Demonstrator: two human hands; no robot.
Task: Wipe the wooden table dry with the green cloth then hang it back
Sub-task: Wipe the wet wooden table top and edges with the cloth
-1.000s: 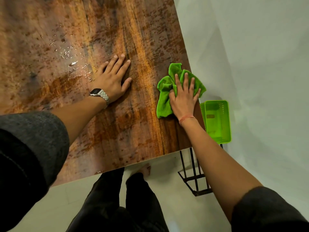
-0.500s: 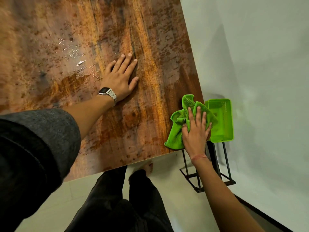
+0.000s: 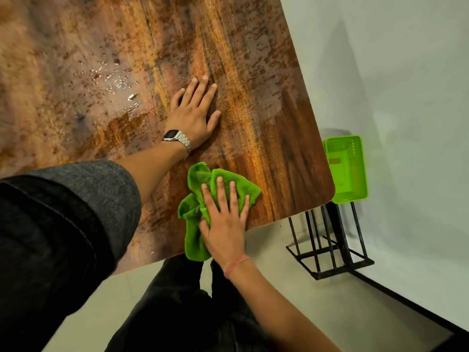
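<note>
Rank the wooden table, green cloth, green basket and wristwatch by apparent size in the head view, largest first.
1. wooden table
2. green cloth, partly under the right hand
3. green basket, close to the cloth and farther from the camera, so this order is unsure
4. wristwatch

Grey sleeve [image 3: 83, 199], silver watch [image 3: 177, 138], red wrist thread [image 3: 236, 265], dark trousers [image 3: 177, 308].

Worktop: mottled brown wooden worktop [image 3: 266, 110], rounded near corner.
On it: crumpled bright green cloth [image 3: 203, 184] at the near edge; water droplets [image 3: 119, 82] farther in.
</note>
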